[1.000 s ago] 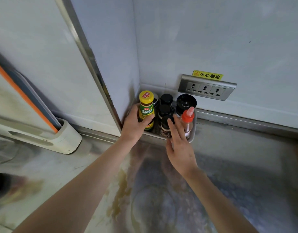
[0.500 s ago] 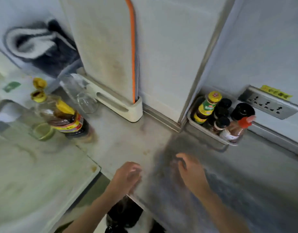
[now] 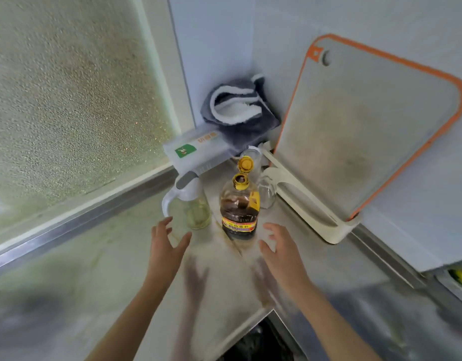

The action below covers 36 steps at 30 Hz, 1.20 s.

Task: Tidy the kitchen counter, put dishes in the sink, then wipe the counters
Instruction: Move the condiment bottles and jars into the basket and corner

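Oil bottle (image 3: 239, 205) on corner counter (image 3: 94, 269), between two bare hands, neither touching it.
Left hand (image 3: 163, 246) and right hand (image 3: 283, 252) hover just before it, fingers spread apart, holding nothing. Flanking: handled oil dispenser (image 3: 192, 201) left, clear glass jar (image 3: 266, 194) right. Behind: box (image 3: 196, 150), grey towel (image 3: 240, 108), cutting board (image 3: 360, 126) in cream holder (image 3: 315, 214). Bottle upright, long axis vertical, yellow cap flipped open toward the corner.

On your counter (image 3: 94, 269), take the oil bottle (image 3: 239, 204) as centre. The dispenser jug (image 3: 190, 201) stands just beside it at nine o'clock, the glass (image 3: 266, 194) at two. The box (image 3: 198, 149) lies at eleven, the cloth (image 3: 240, 108) at twelve in the wall corner. The cutting board (image 3: 354, 126) stands in its holder (image 3: 315, 217) at three.
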### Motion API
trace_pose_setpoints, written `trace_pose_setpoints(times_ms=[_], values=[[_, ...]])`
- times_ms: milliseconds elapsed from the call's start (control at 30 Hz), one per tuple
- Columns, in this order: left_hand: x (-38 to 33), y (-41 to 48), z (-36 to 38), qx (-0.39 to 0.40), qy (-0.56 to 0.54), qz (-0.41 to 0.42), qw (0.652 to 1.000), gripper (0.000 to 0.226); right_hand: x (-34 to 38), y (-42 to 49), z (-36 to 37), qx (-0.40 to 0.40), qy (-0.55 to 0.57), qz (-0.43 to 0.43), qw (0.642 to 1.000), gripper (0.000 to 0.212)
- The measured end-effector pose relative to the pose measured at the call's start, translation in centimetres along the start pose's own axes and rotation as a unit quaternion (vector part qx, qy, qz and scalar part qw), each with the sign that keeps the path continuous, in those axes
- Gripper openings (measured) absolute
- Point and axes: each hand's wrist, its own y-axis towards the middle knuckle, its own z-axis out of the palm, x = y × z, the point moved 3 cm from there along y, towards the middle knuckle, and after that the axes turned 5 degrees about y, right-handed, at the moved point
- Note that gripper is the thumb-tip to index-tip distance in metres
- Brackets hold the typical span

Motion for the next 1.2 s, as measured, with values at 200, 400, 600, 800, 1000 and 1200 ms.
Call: trace_pose_setpoints(times_ms=[200,400,600,800,1000,1200], values=[[0.2,7.0,-2.1,-0.003,0.019,0.018,1.000,0.064,4.2,5.1,1.1,-0.081,0.056,0.017,0.995,0.058],[1.0,10.5,-1.1,0.095,-0.013,0.016,0.995,0.038,3.6,8.5,1.8,-0.027,0.000,0.095,0.995,0.046],[1.4,9.7,0.2,0.092,-0.103,0.018,0.990,0.027,3.5,6.4,1.9,-0.052,0.017,0.054,0.997,0.041],[1.3,8.3,0.7,0.076,-0.115,0.015,0.990,0.031,5.1,6.0,1.8,0.006,0.192,0.022,0.981,0.085],[1.3,8.1,0.9,0.069,-0.102,0.013,0.992,0.038,6.5,6.6,2.2,-0.033,0.186,-0.056,0.980,0.080],[1.9,8.4,1.1,0.074,-0.102,0.018,0.992,0.040,6.9,5.9,2.6,-0.086,0.119,-0.143,0.979,0.050]])
